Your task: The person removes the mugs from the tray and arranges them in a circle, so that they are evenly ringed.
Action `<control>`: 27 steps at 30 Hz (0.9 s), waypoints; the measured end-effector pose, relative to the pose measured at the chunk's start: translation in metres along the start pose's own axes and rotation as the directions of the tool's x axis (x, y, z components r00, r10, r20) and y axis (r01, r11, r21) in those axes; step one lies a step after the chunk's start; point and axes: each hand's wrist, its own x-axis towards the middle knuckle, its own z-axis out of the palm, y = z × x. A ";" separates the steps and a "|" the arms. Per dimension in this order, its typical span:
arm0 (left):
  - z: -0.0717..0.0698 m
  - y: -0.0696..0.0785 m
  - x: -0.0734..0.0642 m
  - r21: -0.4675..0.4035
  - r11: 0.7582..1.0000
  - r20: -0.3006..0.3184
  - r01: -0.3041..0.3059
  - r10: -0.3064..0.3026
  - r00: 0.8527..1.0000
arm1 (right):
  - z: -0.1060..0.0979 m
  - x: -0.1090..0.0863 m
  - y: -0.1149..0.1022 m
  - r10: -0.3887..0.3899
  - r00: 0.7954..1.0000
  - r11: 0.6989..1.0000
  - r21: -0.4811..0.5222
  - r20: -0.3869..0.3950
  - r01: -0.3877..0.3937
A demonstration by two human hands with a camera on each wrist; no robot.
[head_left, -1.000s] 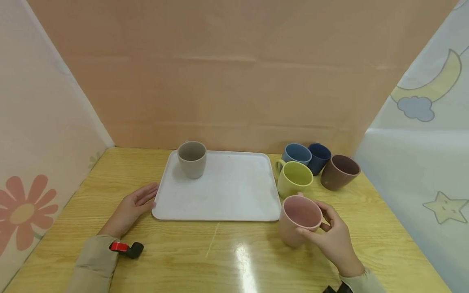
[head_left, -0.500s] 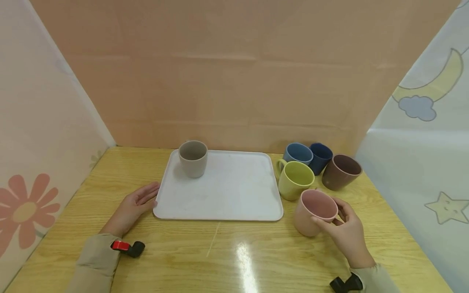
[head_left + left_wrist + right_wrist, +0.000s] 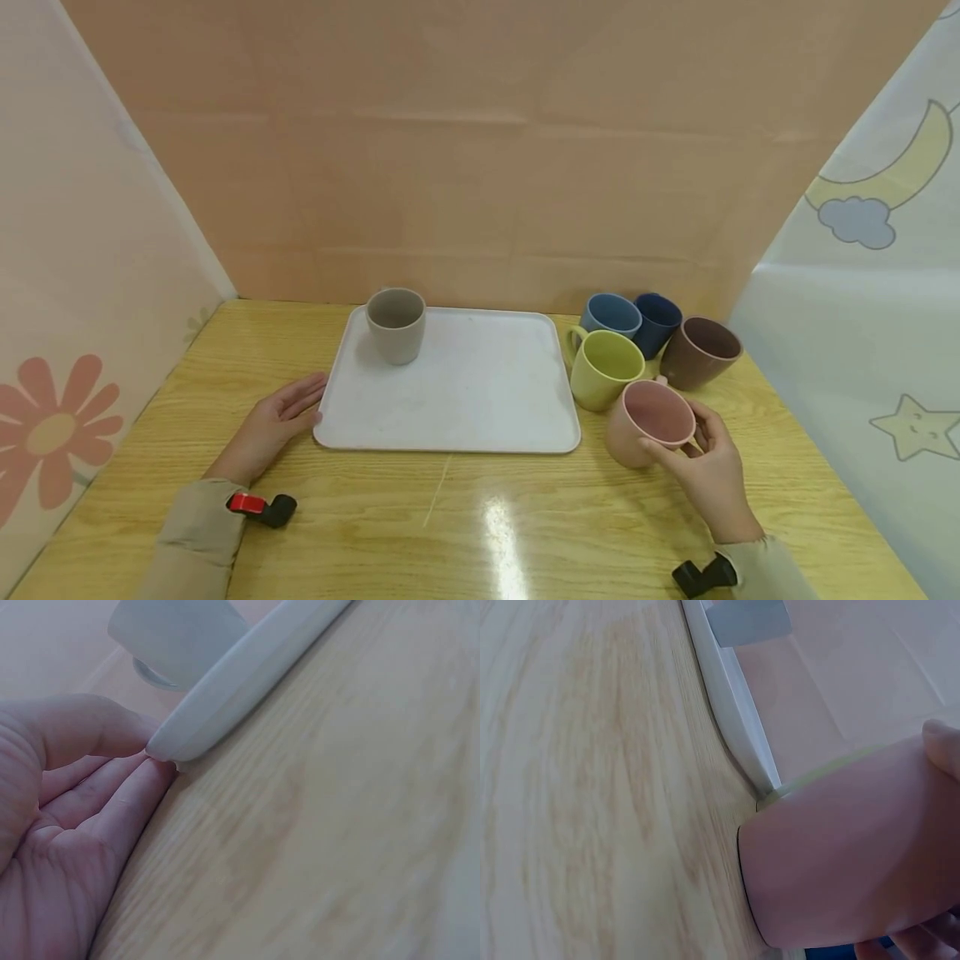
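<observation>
My right hand (image 3: 705, 475) grips a pink mug (image 3: 630, 437) around its upper side, thumb at the near rim and fingers on the far side. The mug is just right of the white tray's front right corner, close in front of a yellow-green mug (image 3: 596, 387). In the right wrist view, the pink mug (image 3: 840, 855) has its base low by the wooden surface. My left hand (image 3: 270, 429) lies beside the tray (image 3: 465, 400) at its left edge, fingers extended. In the left wrist view, thumb and fingertips touch the tray's rim (image 3: 225, 694). A grey-beige mug (image 3: 397, 333) stands on the tray's back left.
Behind the yellow-green mug, a light blue mug (image 3: 611, 312), a navy mug (image 3: 657, 325) and a brown mug (image 3: 697, 358) stand close together. An orange-brown backdrop (image 3: 480, 167) rises behind the wooden table (image 3: 375, 525), with printed panels at both sides.
My right hand has shifted the pink mug right and back, away from the tray's front right corner and nearer the brown mug. My left hand has stayed at the tray's edge.
</observation>
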 end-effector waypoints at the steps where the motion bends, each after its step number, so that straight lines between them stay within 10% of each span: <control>1: 0.000 0.000 0.000 0.005 1.000 -0.002 0.001 -0.001 1.000 | 0.000 0.000 0.000 -0.006 1.000 1.000 -0.008 0.006 0.006; 11: 0.000 0.001 0.000 -0.001 1.000 0.000 0.002 -0.002 1.000 | -0.006 0.001 -0.005 -0.008 0.995 0.998 -0.063 0.104 0.014; 16: 0.001 0.001 0.001 0.006 1.000 0.003 0.002 -0.002 1.000 | -0.008 0.003 -0.018 -0.132 0.991 0.989 -0.057 0.026 0.133; 25: 0.001 0.000 -0.001 0.003 1.000 -0.001 0.009 -0.009 1.000 | 0.022 0.005 -0.047 -0.532 0.842 0.834 0.116 -0.090 0.540; 27: 0.001 0.000 -0.001 0.006 1.000 -0.003 0.011 -0.011 1.000 | 0.032 0.003 -0.055 -0.540 0.840 0.828 0.149 -0.054 0.541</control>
